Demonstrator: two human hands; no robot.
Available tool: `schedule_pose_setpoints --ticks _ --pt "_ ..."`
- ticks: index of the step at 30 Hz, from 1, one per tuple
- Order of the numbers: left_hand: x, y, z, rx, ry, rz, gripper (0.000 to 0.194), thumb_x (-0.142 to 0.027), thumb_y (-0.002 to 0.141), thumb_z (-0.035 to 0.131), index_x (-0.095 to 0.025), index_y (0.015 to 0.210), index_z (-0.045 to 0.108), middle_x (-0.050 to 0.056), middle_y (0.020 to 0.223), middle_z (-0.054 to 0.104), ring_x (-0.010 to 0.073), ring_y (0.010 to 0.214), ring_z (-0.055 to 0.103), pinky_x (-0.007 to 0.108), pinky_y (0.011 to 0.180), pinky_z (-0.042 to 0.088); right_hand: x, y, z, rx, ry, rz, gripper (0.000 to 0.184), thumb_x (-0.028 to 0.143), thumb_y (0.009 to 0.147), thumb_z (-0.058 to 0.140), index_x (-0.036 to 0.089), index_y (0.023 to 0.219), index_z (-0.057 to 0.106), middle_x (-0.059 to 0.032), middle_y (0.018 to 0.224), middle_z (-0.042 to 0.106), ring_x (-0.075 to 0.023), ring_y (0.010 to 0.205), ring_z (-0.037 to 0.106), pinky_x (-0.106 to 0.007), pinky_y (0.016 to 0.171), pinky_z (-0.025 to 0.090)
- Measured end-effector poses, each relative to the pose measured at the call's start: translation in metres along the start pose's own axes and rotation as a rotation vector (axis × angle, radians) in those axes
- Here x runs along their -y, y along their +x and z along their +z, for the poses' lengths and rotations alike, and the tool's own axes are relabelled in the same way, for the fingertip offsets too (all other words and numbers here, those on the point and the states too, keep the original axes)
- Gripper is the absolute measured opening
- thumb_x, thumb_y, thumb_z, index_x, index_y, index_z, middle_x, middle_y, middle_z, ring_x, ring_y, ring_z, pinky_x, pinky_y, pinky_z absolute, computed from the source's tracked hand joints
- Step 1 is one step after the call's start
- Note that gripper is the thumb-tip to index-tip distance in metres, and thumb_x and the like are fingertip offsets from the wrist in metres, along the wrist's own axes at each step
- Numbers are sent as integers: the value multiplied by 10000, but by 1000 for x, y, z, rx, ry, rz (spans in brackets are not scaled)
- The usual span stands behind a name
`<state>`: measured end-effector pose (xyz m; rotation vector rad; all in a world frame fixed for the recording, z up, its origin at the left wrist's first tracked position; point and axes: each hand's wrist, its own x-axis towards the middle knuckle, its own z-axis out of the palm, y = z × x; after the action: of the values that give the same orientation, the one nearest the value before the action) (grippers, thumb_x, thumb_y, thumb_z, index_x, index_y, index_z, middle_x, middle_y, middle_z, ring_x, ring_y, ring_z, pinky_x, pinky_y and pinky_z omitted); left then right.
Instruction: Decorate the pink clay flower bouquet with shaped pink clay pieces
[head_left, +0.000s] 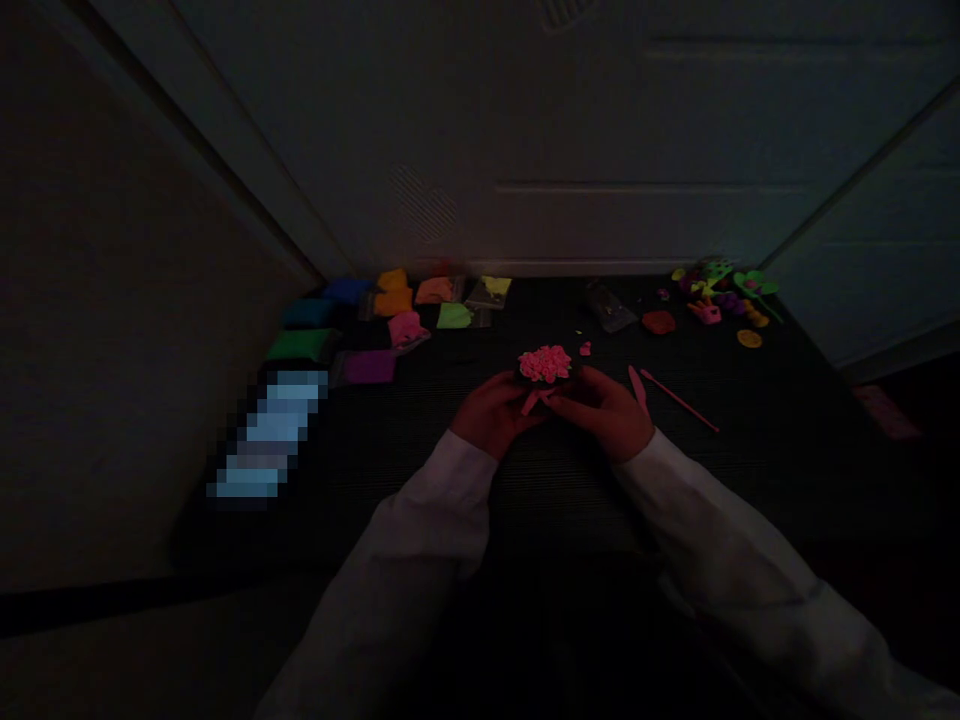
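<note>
The scene is very dark. My left hand (491,412) and my right hand (606,408) meet at the middle of a dark mat (525,480), both curled round a small dark object topped with a cluster of pink clay petals (545,364). A pink strip of clay (534,401) hangs between my fingertips. Both arms wear white sleeves. A tiny pink clay bit (585,348) lies just right of the cluster. A thin pink modelling stick (679,400) rests on the mat close to my right hand.
Several coloured clay packets (390,310) lie at the back left: blue, orange, green, pink, purple, yellow. Small finished clay figures (720,292) and a red disc (658,322) sit at the back right. A clear wrapper (611,308) lies between. A white panelled wall (570,150) stands behind.
</note>
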<state>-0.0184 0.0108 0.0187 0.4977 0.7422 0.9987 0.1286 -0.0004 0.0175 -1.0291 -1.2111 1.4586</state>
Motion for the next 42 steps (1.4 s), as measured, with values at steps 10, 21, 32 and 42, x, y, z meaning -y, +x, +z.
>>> schedule_pose_setpoints --ticks 10,21,32,42 --pt "-1 3 -7 -224 137 210 176 -128 575 611 -136 750 596 11 616 630 134 651 598 291 691 448 0 7 -6 -90 -49 105 247 239 586 683 182 813 603 -6 837 660 -144 825 596 -324 828 407" --pt "3 4 -5 -221 195 202 156 -151 579 618 -143 733 602 15 649 638 132 670 591 293 703 438 -3 9 -12 -82 -76 95 289 256 604 674 184 874 603 -12 846 661 -148 821 599 -323 827 413" --pt "13 8 -11 -139 295 258 286 -175 573 658 -185 852 597 4 747 654 138 737 582 306 775 397 -6 8 -11 -64 -81 100 285 272 584 679 183 841 593 -9 821 654 -149 795 596 -326 796 429" --pt "14 9 -13 -128 349 216 479 -195 559 692 -198 1001 508 7 753 643 141 707 573 298 722 398 -3 7 -6 -68 -39 121 252 253 575 681 180 797 586 2 787 646 -132 755 594 -297 758 429"
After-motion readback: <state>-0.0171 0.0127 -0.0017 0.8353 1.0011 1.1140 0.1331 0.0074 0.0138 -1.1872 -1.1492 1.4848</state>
